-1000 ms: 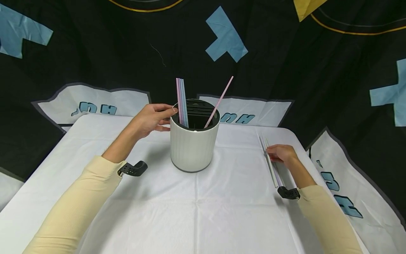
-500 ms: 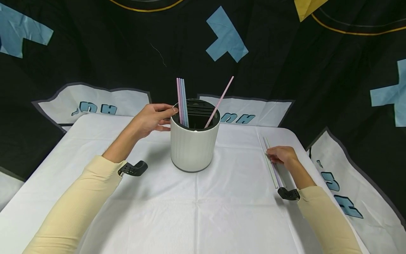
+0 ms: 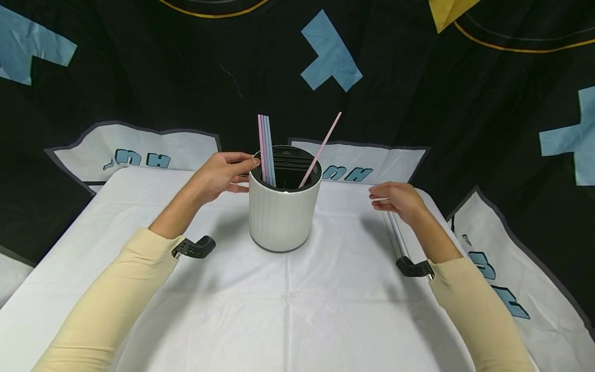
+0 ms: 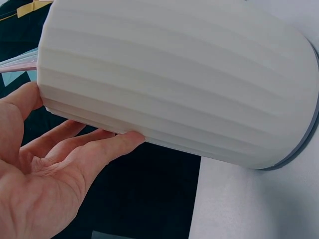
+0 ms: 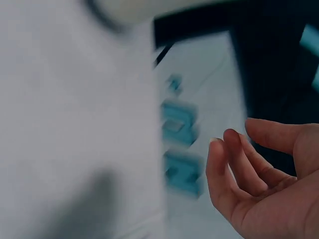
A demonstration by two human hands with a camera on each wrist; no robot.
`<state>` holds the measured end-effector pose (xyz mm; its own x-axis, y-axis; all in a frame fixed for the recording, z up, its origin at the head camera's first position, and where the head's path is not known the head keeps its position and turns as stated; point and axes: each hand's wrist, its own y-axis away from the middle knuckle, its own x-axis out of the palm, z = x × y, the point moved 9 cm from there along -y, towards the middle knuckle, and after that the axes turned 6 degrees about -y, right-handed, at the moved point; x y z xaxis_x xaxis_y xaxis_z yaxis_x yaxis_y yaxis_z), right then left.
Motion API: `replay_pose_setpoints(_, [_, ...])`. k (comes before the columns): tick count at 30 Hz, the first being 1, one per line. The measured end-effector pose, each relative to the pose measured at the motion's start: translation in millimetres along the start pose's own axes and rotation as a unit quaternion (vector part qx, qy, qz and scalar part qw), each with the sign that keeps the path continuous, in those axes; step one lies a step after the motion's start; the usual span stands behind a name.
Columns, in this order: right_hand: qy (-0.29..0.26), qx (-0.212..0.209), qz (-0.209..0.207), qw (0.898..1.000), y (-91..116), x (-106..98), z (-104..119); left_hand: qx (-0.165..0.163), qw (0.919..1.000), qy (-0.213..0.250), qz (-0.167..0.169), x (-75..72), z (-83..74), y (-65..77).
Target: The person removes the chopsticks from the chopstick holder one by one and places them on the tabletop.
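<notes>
A white ribbed round holder with a dark slotted insert stands upright on the white table. Pink and blue straws rise together at its left side, and one pink straw leans right. My left hand grips the holder's left side, thumb at the rim; in the left wrist view its fingers lie along the ribbed wall, some tips hidden. My right hand hovers above pale straws lying on the table. In the right wrist view its thumb and fingers are bent apart with nothing seen between.
The table is covered by white cloth. A black cloth with blue tape hangs behind it. Lettered white panels border the table's back and right sides.
My right hand has risen off the straws on the table and moved forward and slightly left; they stay lying there. My left hand and the holder have not moved.
</notes>
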<state>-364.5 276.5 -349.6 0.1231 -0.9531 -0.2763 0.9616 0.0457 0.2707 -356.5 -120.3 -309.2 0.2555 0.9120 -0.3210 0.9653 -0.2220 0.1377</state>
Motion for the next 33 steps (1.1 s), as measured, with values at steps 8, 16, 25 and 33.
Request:
replay_pose_setpoints(8, [-0.086, -0.086, 0.047, 0.991, 23.9, 47.1, 93.3, -0.004, 1.0000, 0.001, 0.001, 0.5, -0.6, 0.4])
replay_pose_setpoints(16, [-0.107, -0.114, 0.083, 0.984, 34.2, 94.2, 126.1, -0.003, 1.0000, 0.004, 0.005, 1.7, 1.2, -1.1])
replay_pose_setpoints(25, [-0.110, -0.113, 0.065, 0.985, 31.3, 113.4, 122.3, 0.001, 0.9999, 0.011, 0.002, 0.8, -0.1, -2.1])
replay_pose_setpoints(33, [-0.115, -0.118, 0.041, 0.985, 29.8, 113.9, 121.4, 0.003, 0.9999, 0.013, 0.001, 0.5, 0.9, -1.5])
